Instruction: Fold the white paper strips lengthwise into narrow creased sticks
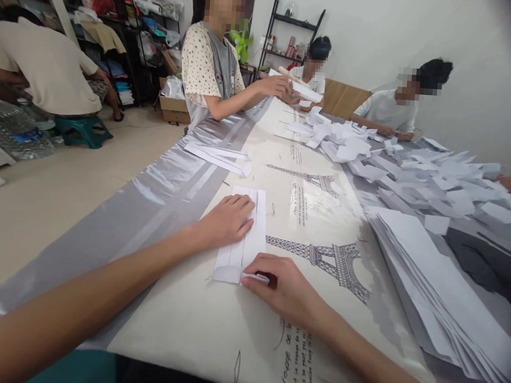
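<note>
A white paper strip (252,238) with lengthwise crease lines lies on the printed tablecloth (176,320) in front of me. My left hand (231,220) rests on the upper part of the strip, fingers curled together and pressing on it. At the strip's near end my right hand (281,284) pinches a small folded-up paper flap between thumb and fingers. Another raised flap (227,273) stands beside it at the near left corner. Beyond my left hand lie long folded paper strips (218,157).
A stack of long white papers (441,292) lies at the right, with a big pile of folded papers (448,181) behind it. Several people sit or stand around the table; one holds paper. A person sits on a green stool (84,131) at the left.
</note>
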{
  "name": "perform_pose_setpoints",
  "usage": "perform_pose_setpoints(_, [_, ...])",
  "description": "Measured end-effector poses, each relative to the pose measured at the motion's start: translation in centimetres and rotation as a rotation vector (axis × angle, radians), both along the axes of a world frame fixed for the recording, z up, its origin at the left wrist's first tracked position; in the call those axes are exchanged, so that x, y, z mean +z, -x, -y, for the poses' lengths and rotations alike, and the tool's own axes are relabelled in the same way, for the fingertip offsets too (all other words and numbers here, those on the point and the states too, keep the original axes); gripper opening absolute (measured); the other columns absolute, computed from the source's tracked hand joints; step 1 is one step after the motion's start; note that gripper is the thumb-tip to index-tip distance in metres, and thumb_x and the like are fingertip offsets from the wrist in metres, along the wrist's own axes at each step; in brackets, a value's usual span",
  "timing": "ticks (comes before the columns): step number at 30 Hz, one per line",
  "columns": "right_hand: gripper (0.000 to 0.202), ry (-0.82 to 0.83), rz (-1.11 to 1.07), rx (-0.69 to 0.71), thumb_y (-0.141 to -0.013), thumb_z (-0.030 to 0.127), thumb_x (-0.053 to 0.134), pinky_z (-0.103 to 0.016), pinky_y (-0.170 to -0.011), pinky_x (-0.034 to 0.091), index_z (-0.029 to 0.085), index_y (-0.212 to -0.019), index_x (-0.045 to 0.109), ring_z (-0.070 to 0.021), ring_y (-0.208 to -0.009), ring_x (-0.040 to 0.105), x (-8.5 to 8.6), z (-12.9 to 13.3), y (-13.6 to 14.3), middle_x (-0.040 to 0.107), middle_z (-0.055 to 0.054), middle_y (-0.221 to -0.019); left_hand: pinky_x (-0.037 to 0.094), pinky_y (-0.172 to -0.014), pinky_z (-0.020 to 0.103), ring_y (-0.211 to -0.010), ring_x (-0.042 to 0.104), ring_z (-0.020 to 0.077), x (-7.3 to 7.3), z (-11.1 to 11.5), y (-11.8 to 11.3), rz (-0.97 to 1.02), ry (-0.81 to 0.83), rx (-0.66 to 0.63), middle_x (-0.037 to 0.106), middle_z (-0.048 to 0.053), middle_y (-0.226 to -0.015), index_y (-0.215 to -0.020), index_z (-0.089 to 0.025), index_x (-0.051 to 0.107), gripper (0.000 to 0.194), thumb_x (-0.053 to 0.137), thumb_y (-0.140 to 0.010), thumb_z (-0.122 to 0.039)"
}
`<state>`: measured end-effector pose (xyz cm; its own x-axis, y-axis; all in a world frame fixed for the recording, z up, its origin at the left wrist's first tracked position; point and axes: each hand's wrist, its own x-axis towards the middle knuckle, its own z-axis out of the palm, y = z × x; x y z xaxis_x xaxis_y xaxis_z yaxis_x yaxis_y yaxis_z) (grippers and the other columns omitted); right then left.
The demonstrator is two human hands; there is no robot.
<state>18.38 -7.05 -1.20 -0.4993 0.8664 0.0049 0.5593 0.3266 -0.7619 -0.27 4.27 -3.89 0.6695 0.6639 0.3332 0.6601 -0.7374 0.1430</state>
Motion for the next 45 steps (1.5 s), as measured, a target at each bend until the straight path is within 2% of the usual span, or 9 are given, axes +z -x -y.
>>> perform_pose_setpoints(13, [0.012, 0.025, 0.02, 0.012, -0.094, 0.022, 0.065, -0.026, -0.064, 0.041, 0.023, -0.085, 0.073, -0.0121, -0.069, 0.055, 0.2, -0.3, -0.1, 0.069, 0.002, -0.084, 0.044, -0.099, 0.044, -0.112, 0.055, 0.0281, 0.2, 0.2, 0.0, -0.04, 0.001, 0.017, 0.059, 0.014, -0.12, -0.11, -0.016, 0.053, 0.018, 0.04, -0.101, -0.024])
perform_pose_setpoints(16, [0.003, 0.025, -0.003, 0.039, -0.091, 0.025, 0.07, -0.026, -0.065, 0.045, 0.023, -0.089, 0.073, -0.0127, -0.07, 0.055, 0.3, -0.2, -0.7, 0.068, 0.001, -0.085, 0.043, -0.103, 0.045, -0.122, 0.05, 0.0308, -0.2, -0.1, 0.0, -0.013, -0.073, 0.025, 0.054, 0.018, -0.133, -0.116, -0.014, 0.053, 0.022, 0.045, -0.101, -0.028])
perform_pose_setpoints(18, [0.013, 0.035, -0.046, 0.056, -0.087, 0.023, 0.074, -0.026, -0.07, 0.049, 0.024, -0.1, 0.072, -0.0132, -0.074, 0.06, 0.4, -0.1, -1.5, 0.071, 0.001, -0.091, 0.041, -0.104, 0.047, -0.127, 0.047, 0.0325, -0.4, -0.4, -0.1, 0.011, -0.163, 0.018, 0.052, 0.019, -0.136, -0.117, -0.013, 0.054, 0.023, 0.049, -0.101, -0.028])
perform_pose_setpoints(22, [0.015, -0.052, -0.038, 0.059, -0.092, 0.019, 0.068, -0.026, -0.074, 0.053, 0.025, -0.106, 0.069, -0.0123, -0.075, 0.063, 0.5, 0.1, -3.0, 0.073, 0.002, -0.092, 0.043, -0.098, 0.042, -0.115, 0.054, 0.0273, 0.9, -0.1, 0.2, 0.156, -0.237, -0.033, 0.06, 0.014, -0.121, -0.109, -0.016, 0.059, 0.019, 0.044, -0.105, -0.025])
perform_pose_setpoints(25, [0.01, -0.187, 0.005, 0.08, -0.096, 0.019, 0.064, -0.027, -0.071, 0.053, 0.024, -0.101, 0.07, -0.0125, -0.074, 0.063, 0.2, -0.2, -3.6, 0.072, 0.0, -0.093, 0.045, -0.085, 0.035, -0.091, 0.059, 0.0201, 3.4, 1.6, 0.9, 0.293, -0.072, -0.085, 0.064, 0.007, -0.101, -0.098, -0.018, 0.06, 0.025, 0.042, -0.106, -0.034])
perform_pose_setpoints(29, [0.009, -0.361, 0.042, 0.019, -0.097, 0.019, 0.062, -0.028, -0.068, 0.052, 0.021, -0.1, 0.07, -0.0149, -0.074, 0.065, -0.3, -0.6, -3.7, 0.073, -0.002, -0.088, 0.041, -0.067, 0.029, -0.077, 0.057, 0.0164, 5.2, 4.4, 1.4, 0.082, 0.259, -0.287, 0.061, 0.002, -0.088, -0.09, -0.018, 0.061, 0.031, 0.059, -0.098, -0.048])
perform_pose_setpoints(35, [0.011, -0.325, 0.113, -0.037, -0.095, 0.02, 0.065, -0.03, -0.07, 0.054, 0.023, -0.105, 0.069, -0.0149, -0.074, 0.067, 0.1, -0.7, -4.6, 0.075, -0.001, -0.096, 0.041, -0.068, 0.029, -0.083, 0.059, 0.0169, 2.6, 5.1, 0.5, -0.016, 0.237, -0.372, 0.063, 0.001, -0.088, -0.086, -0.018, 0.064, 0.016, 0.054, -0.099, -0.017])
perform_pose_setpoints(40, [0.009, -0.239, 0.146, -0.017, -0.094, 0.019, 0.066, -0.027, -0.067, 0.053, 0.024, -0.089, 0.071, -0.0124, -0.073, 0.063, 1.1, -0.3, -5.7, 0.07, 0.0, -0.096, 0.042, -0.067, 0.03, -0.081, 0.06, 0.0175, 2.6, 5.2, 0.3, -0.009, 0.179, -0.381, 0.066, 0.002, -0.088, -0.084, -0.019, 0.065, 0.018, 0.054, -0.098, -0.013])
perform_pose_setpoints(45, [0.01, -0.273, 0.219, 0.027, -0.095, 0.018, 0.063, -0.029, -0.067, 0.051, 0.022, -0.092, 0.072, -0.0148, -0.076, 0.063, 1.1, -0.1, -5.5, 0.07, -0.003, -0.096, 0.042, -0.066, 0.029, -0.079, 0.061, 0.0171, 2.8, 5.5, 0.2, 0.003, 0.227, -0.355, 0.066, 0.002, -0.087, -0.085, -0.019, 0.066, 0.015, 0.056, -0.097, -0.017])
